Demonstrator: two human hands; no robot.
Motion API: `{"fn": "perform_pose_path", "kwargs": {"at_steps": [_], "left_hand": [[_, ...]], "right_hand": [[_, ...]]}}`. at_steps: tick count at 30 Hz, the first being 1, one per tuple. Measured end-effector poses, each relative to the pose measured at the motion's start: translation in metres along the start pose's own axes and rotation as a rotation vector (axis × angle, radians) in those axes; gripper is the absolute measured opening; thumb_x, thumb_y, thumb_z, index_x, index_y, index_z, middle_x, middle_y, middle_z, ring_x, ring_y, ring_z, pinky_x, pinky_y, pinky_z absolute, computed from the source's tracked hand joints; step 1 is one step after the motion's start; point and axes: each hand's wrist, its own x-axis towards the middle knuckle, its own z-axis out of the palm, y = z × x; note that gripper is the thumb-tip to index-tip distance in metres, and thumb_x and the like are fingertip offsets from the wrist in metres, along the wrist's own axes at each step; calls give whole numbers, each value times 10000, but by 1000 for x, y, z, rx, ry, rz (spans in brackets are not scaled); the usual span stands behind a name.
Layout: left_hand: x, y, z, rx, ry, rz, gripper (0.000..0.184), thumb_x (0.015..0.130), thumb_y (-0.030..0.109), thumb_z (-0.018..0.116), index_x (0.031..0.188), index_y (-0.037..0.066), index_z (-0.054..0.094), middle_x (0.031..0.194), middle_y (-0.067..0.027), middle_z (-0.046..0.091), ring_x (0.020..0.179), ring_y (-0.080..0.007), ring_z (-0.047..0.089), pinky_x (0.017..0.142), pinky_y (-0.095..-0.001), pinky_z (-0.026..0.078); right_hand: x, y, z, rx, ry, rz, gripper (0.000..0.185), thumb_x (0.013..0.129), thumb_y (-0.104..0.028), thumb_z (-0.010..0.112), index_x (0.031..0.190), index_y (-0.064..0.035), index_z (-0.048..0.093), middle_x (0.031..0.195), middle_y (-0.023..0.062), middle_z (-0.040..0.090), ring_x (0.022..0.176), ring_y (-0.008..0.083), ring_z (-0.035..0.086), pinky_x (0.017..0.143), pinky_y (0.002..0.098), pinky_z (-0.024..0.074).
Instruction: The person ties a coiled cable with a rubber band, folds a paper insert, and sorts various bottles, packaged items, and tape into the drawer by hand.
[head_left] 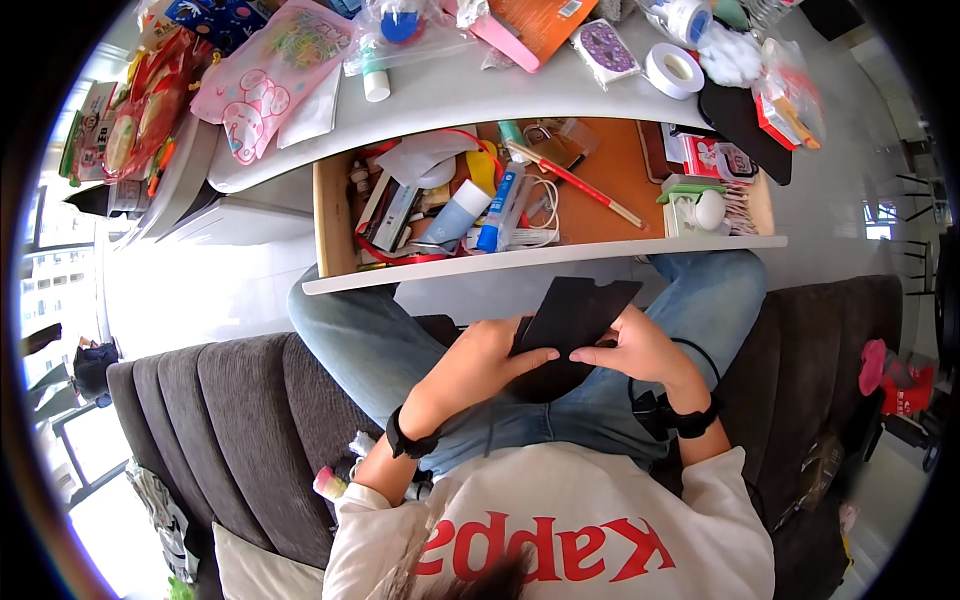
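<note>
At the left, a pink pouch (268, 90) lies on the table (440, 98); below, the open drawer (550, 256) holds a blue-labelled tube (498, 212). The left hand (478, 362) grips the near left side of a flat black sleeve-like piece (577, 312), tilted above the lap, its thumb along the near edge. The right hand (642, 348) pinches its right side. Both are handling it now; lifting it would call for clearing the drawer front. Cotton swabs (738, 208) stand farther right.
</note>
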Motion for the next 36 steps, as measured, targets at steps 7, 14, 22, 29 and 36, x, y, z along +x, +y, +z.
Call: {"fn": "perform_pose_path", "kwargs": {"at_steps": [7, 14, 22, 29, 36], "left_hand": [[1, 10, -17, 17, -31, -224, 246, 808, 174, 623, 978, 5, 564, 768, -154, 617, 696, -263, 598, 616, -303, 465], [31, 22, -62, 150, 15, -127, 185, 848, 71, 537, 1018, 0, 552, 831, -92, 624, 793, -171, 615, 663, -260, 457], [176, -25, -19, 727, -368, 103, 265, 773, 70, 528, 1030, 12, 558, 974, -161, 593, 891, -317, 573, 756, -378, 465], [236, -75, 39, 915, -622, 443, 364, 673, -4, 549, 1035, 24, 566, 1082, -189, 546, 1002, -328, 532, 832, -380, 447], [203, -58, 26, 870, -816, 193, 343, 683, -6, 556, 1024, 27, 541, 851, -161, 616, 824, -324, 608, 690, -394, 488]], "right_hand": [[3, -6, -12, -227, 143, -139, 289, 774, -24, 642, 1047, -13, 549, 933, 39, 602, 778, 104, 565, 691, 254, 468], [1, -31, -115, -363, 606, -260, 525, 792, 26, 566, 1256, 38, 321, 1159, 150, 504, 1047, 174, 509, 915, 276, 379], [76, -39, -145, -1191, 431, 124, 632, 737, -14, 554, 1290, 42, 252, 1029, 305, 519, 971, 424, 508, 810, 427, 421], [101, -38, -164, -1286, 369, 117, 538, 745, -31, 579, 1214, 57, 332, 945, 291, 539, 913, 431, 518, 781, 466, 416], [109, -28, -171, -1327, 193, 168, 485, 732, -21, 564, 1167, 90, 377, 923, 302, 542, 914, 416, 530, 776, 452, 425]]}}
